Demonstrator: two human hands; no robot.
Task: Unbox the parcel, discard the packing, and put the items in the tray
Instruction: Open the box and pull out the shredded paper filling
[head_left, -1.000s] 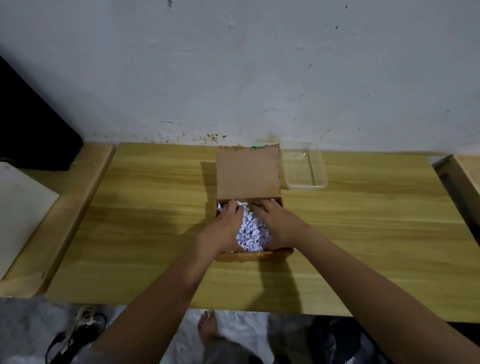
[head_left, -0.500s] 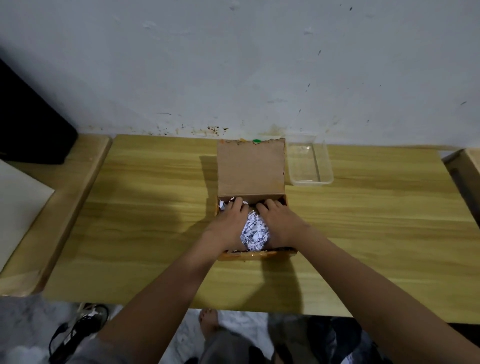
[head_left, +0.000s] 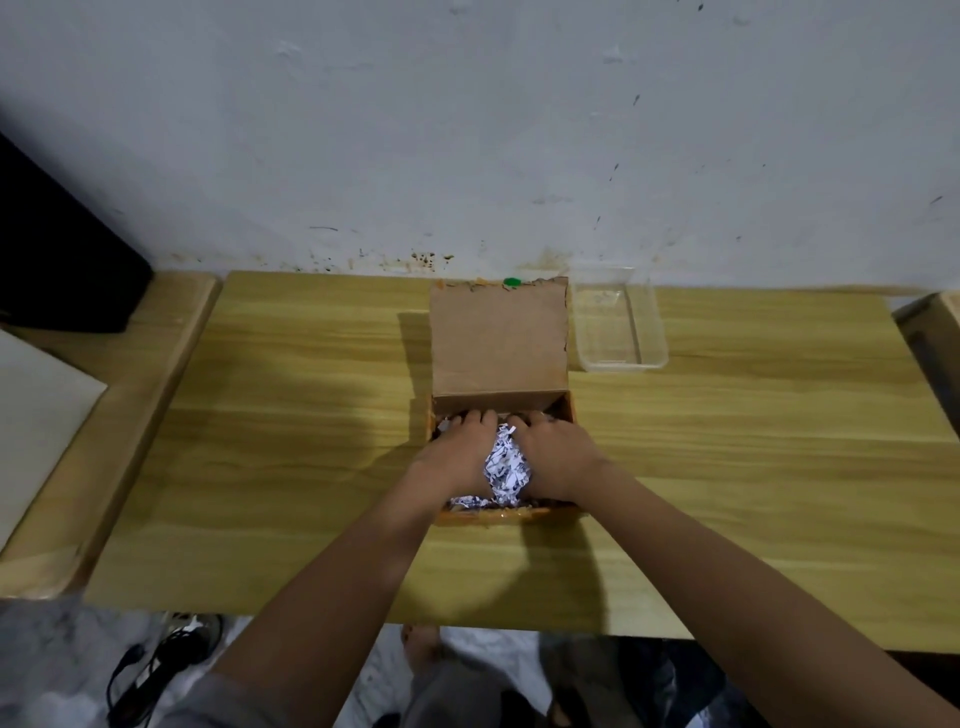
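A brown cardboard box (head_left: 498, 343) stands open in the middle of the wooden table (head_left: 260, 441), its lid flap raised toward the wall. Inside lies white shredded paper packing (head_left: 506, 470). My left hand (head_left: 457, 457) and my right hand (head_left: 558, 460) are both down in the box, cupped around the heap of shreds from either side, fingers pointing to the box's far wall. Whatever lies under the paper is hidden. A clear plastic tray (head_left: 618, 317) sits just right of the lid, near the wall, with nothing in it.
The wall runs along the table's far edge. A lower wooden bench (head_left: 104, 426) with a white board (head_left: 36, 415) and a black object (head_left: 62, 260) adjoins the left side. Another wooden piece (head_left: 930, 338) is at the right. Sandals and a cable lie on the floor below.
Both hands have pressed closer together around the shredded paper, bunching it into a narrower heap between them. The box and tray have not moved on the table.
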